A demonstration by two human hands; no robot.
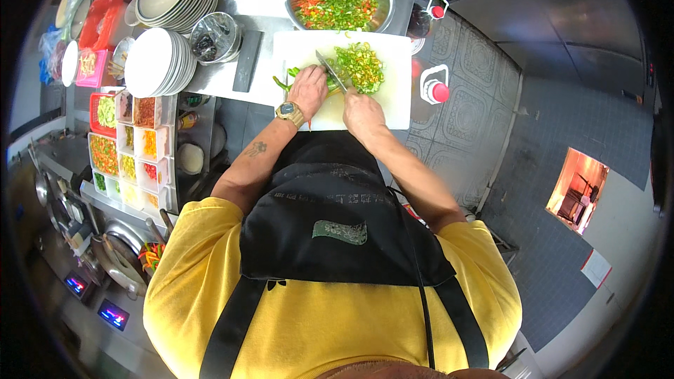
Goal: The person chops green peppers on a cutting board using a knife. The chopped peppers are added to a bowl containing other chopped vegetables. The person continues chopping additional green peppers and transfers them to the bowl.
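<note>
On a white cutting board (395, 110), my right hand (363, 115) grips the handle of a kitchen knife (330, 70), its blade pointing up and to the left. My left hand (309, 89), with a watch at the wrist, presses on green peppers (281, 83) just left of the blade; the fingers partly hide them. To the right of the blade lies a pile of chopped green pepper (362, 67). Beyond the board stands a steel bowl (388, 10) holding chopped green and red peppers (337, 0).
A dark rectangular block (247, 62) lies left of the board. Farther left are a plastic-lined container (215, 38), stacked white plates (152, 63) and trays of chopped ingredients (150, 143). Jugs with red caps (440, 92) stand beyond the board's right edge.
</note>
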